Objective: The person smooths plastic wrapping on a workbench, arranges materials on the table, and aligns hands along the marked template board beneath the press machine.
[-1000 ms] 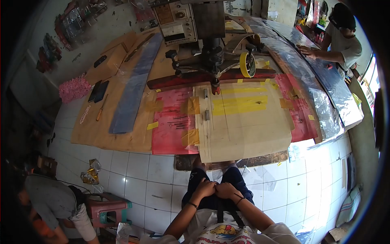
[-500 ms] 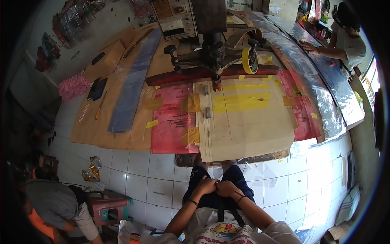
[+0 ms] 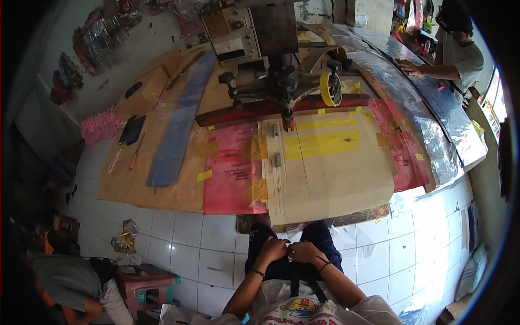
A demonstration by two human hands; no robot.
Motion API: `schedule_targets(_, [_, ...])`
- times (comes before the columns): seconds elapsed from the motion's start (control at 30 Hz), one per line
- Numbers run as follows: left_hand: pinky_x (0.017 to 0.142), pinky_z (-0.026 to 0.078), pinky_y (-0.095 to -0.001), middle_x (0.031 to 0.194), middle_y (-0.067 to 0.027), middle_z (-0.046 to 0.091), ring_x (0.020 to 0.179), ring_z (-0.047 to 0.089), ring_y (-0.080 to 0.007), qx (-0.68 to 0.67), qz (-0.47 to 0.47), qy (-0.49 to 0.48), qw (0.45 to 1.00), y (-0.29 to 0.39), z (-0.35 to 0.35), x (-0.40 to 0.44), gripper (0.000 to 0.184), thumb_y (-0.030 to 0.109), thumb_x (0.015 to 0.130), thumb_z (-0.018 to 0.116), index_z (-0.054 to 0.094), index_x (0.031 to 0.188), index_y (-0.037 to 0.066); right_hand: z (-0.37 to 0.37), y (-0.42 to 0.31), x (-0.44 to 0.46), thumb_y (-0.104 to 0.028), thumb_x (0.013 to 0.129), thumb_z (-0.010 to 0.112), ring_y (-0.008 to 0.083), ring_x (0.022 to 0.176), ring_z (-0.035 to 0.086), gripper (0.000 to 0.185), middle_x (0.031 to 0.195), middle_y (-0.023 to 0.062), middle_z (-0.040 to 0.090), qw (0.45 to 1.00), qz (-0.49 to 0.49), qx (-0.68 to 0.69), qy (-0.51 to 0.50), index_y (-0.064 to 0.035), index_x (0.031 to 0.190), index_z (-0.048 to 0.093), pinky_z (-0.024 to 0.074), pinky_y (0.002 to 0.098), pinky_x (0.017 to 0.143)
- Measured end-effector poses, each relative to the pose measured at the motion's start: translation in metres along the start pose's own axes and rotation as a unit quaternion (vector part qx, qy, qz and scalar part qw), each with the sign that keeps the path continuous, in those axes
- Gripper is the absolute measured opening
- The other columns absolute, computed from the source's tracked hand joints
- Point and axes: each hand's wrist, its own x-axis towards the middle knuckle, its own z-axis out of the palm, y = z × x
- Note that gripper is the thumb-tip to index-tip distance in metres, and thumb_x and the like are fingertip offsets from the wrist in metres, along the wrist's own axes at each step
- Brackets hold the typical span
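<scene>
Shirt (image 3: pixel 266 297): white, yellow-and-red cartoon print (image 3: pixel 299 306)
Shorts (image 3: pixel 318 239): dark blue
Wristbands (image 3: pixel 323 267): thin, dark, both wrists
Straps (image 3: pixel 295 286): black

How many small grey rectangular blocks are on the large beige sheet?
2, both on the left part of the beige sheet: the far block near the long dark-red bar, the near block below it in view. The bar may hide others.

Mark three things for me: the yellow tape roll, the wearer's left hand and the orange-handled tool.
Yellow tape roll (image 3: pixel 324 89): head view, on its yellow band.
Left hand (image 3: pixel 273 250): head view, on its back.
Orange-handled tool (image 3: pixel 133 161): head view, on the handle.
</scene>
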Motion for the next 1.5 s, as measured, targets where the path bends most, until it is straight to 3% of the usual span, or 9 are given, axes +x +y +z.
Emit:
schedule_targets(0.17, [0.102, 0.04, -0.0508, 0.106, -0.0165, 0.074, 0.103, 0.069, -0.0342, -0.001, 0.031, 0.006, 1.0, -0.013, 0.003, -0.011, 0.029, 0.024, 0.096, 0.055, 0.071, 0.116, 0.012, -0.01, -0.008, -0.001, -0.042, 0.094, 0.057, 0.0364, 0.093, 0.071, 0.035, 0.1, 0.0146, 0.075, 1.0, 0.01, -0.015, -0.014, -0.0138, 0.104, 0.073, 0.056, 0.0481, 0.086])
schedule_targets(0.3, [0.091, 0.05, -0.0474, 0.105, -0.0168, 0.074, 0.098, 0.071, -0.0356, -0.024, -0.023, -0.124, 0.992, 0.035, -0.08, -0.042, 0.033, 0.032, 0.1, 0.057, 0.07, 0.114, 0.005, -0.037, -0.015, -0.013, -0.039, 0.096, 0.059, 0.0362, 0.089, 0.072, 0.031, 0.098, 0.0145, 0.075, 0.995, -0.023, 0.088, 0.041, -0.0141, 0.106, 0.074, 0.0572, 0.0467, 0.081])
schedule_targets(0.43, [0.082, 0.054, -0.0484, 0.072, -0.0113, 0.066, 0.07, 0.067, -0.0269, -0.342, 0.183, -0.184, 0.903, 0.091, -0.202, -0.088, 0.05, 0.051, 0.092, 0.071, 0.064, 0.079, 0.003, -0.053, -0.039, -0.025, -0.033, 0.099, 0.057, 0.0383, 0.086, 0.072, 0.027, 0.095, 0.0137, 0.075, 0.989, -0.017, 0.099, 0.108, -0.0119, 0.105, 0.073, 0.0579, 0.0468, 0.078])
schedule_targets(0.57, [0.066, 0.057, -0.0481, 0.055, -0.0038, 0.045, 0.046, 0.051, -0.0244, -0.448, 0.618, 0.138, 0.632, 0.143, -0.308, -0.111, 0.071, 0.065, 0.098, 0.049, 0.049, 0.059, 0.006, -0.036, -0.046, -0.021, -0.032, 0.099, 0.059, 0.0354, 0.087, 0.072, 0.025, 0.098, 0.0124, 0.076, 0.993, -0.023, 0.052, 0.107, -0.0128, 0.104, 0.075, 0.058, 0.0449, 0.079])
schedule_targets(0.6, [0.06, 0.051, -0.0392, 0.058, -0.0023, 0.053, 0.045, 0.051, -0.0171, -0.465, 0.618, 0.185, 0.607, 0.152, -0.327, -0.123, 0.067, 0.059, 0.101, 0.049, 0.055, 0.06, 0.007, -0.039, -0.051, -0.022, -0.032, 0.099, 0.059, 0.035, 0.087, 0.072, 0.026, 0.099, 0.0119, 0.076, 0.995, -0.017, 0.044, 0.09, -0.0126, 0.104, 0.075, 0.0579, 0.0447, 0.079])
schedule_targets(0.7, [0.055, 0.044, -0.0292, 0.062, -0.0003, 0.061, 0.045, 0.048, -0.0093, -0.529, 0.684, 0.358, 0.352, 0.18, -0.347, -0.153, 0.057, 0.045, 0.106, 0.049, 0.062, 0.064, 0.008, -0.045, -0.061, -0.022, -0.034, 0.099, 0.059, 0.0351, 0.087, 0.072, 0.027, 0.098, 0.0116, 0.075, 0.998, -0.006, 0.034, 0.058, -0.0123, 0.104, 0.075, 0.0577, 0.0446, 0.079])
schedule_targets(0.8, [0.058, 0.044, -0.0287, 0.064, -0.001, 0.062, 0.045, 0.049, -0.0098, -0.469, 0.703, 0.468, 0.259, 0.21, -0.359, -0.14, 0.055, 0.042, 0.105, 0.049, 0.063, 0.065, 0.008, -0.042, -0.057, -0.021, -0.034, 0.1, 0.058, 0.0357, 0.087, 0.072, 0.028, 0.097, 0.0127, 0.075, 0.995, -0.027, 0.051, 0.077, -0.0118, 0.104, 0.075, 0.0574, 0.045, 0.079])
schedule_targets(1.1, [0.067, 0.047, -0.0269, 0.069, -0.003, 0.066, 0.048, 0.052, -0.0112, -0.417, 0.699, 0.543, 0.207, 0.239, -0.364, -0.109, 0.049, 0.033, 0.105, 0.049, 0.065, 0.068, 0.006, -0.04, -0.055, -0.017, -0.035, 0.102, 0.054, 0.0369, 0.083, 0.072, 0.032, 0.088, 0.0161, 0.074, 0.996, -0.02, 0.046, 0.075, -0.0086, 0.1, 0.072, 0.0572, 0.0475, 0.076])
schedule_targets(1.5, [0.08, 0.05, -0.0246, 0.077, -0.0057, 0.071, 0.051, 0.057, -0.0131, -0.4, 0.688, 0.576, 0.184, 0.249, -0.363, -0.101, 0.042, 0.022, 0.105, 0.049, 0.067, 0.072, 0.003, -0.045, -0.055, -0.016, -0.038, 0.103, 0.053, 0.0375, 0.094, 0.071, 0.035, 0.102, 0.0163, 0.074, 0.998, 0.028, 0.054, 0.027, -0.0107, 0.109, 0.075, 0.0564, 0.0458, 0.082])
